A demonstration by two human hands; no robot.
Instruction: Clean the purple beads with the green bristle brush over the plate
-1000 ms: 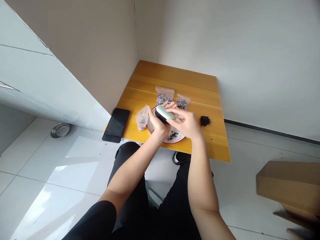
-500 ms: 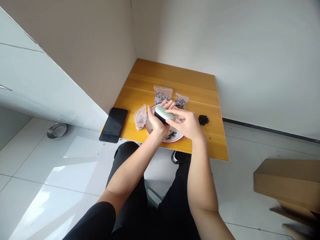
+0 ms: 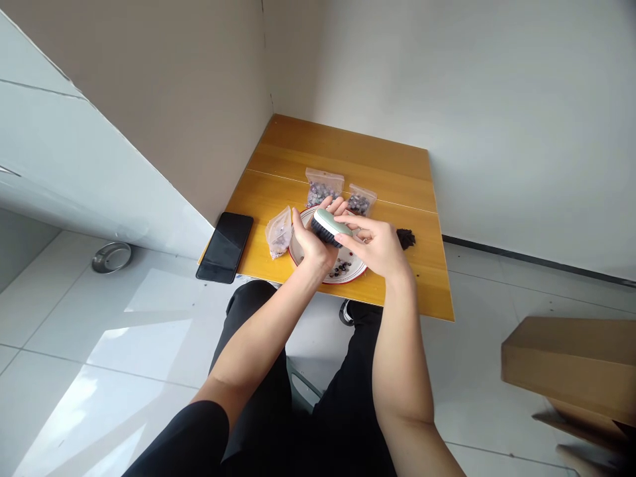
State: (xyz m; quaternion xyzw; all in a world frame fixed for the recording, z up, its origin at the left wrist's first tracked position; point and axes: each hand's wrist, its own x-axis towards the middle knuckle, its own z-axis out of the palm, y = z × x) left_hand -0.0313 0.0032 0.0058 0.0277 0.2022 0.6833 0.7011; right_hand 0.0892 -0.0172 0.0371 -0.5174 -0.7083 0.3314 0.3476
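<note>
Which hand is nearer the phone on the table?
Left. The left hand sits right of the phone, past a small zip bag; the right hand is farther right.

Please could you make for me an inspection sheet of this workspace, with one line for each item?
Surface: orange-yellow wooden table, with a seam across it.
Job's things: green-backed brush with dark bristles, held above a white plate with a red rim that has beads on it.
Clutter: three zip bags of beads; black smartphone; dark clump.
Grippers: left hand grips the brush; right hand reaches over its end.
Cables: nothing seen.
Surroundings: steel bowl on the tiled floor; cardboard box at right.
</note>
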